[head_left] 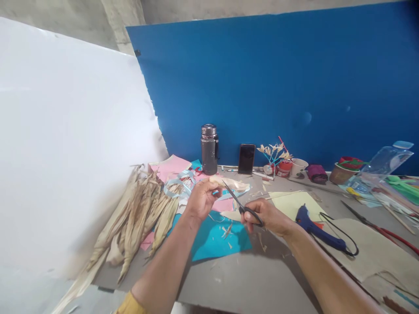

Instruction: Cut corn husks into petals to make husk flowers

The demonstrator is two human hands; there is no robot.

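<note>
Blue board [262, 87] behind table [235, 279]. Left grip [201, 199] clasps husk [234, 184], axis nine to three o'clock. Right grip [266, 216] holds scissors [242, 207], husk at its eleven o'clock.

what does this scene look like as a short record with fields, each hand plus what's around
left hand: holds pale dried husk piece
right hand: holds black-handled scissors
below hands: turquoise paper sheet, husk scraps
left: pile of dried husks
right: blue glue gun
back: vacuum flask, smartphone
</note>
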